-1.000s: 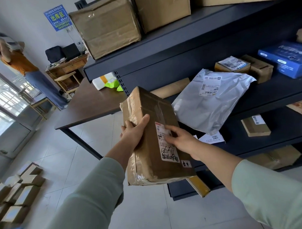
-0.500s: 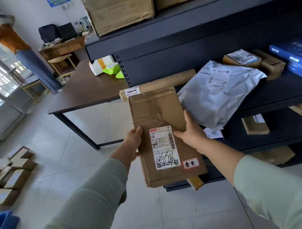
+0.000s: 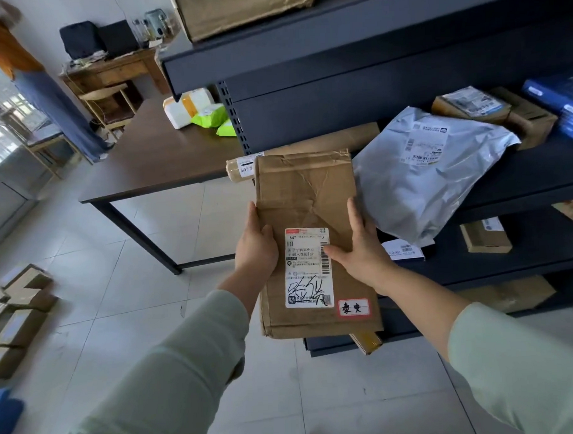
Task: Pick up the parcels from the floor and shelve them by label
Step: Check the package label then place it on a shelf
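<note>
I hold a flat brown cardboard parcel (image 3: 305, 196) in front of the dark shelf unit (image 3: 521, 186), label side up. Its white shipping label (image 3: 308, 268) and a small red-bordered sticker (image 3: 353, 308) face me. My left hand (image 3: 255, 247) grips the parcel's left edge. On the right edge sits my right hand (image 3: 361, 251), thumb across the label. The parcel's far end lies just before a brown paper roll (image 3: 308, 148) on the middle shelf. A grey plastic mailer (image 3: 423, 176) lies to the right of it.
Small cardboard boxes (image 3: 469, 105) and a blue box (image 3: 560, 93) sit further right on the shelf. Several parcels (image 3: 19, 320) lie on the tiled floor at left. A dark table (image 3: 153, 166) stands left of the shelf. A person (image 3: 30, 79) stands at far left.
The parcel was tilted on edge; I have turned it flat with the label facing me. My hands have shifted to its two side edges, and my view has dropped.
</note>
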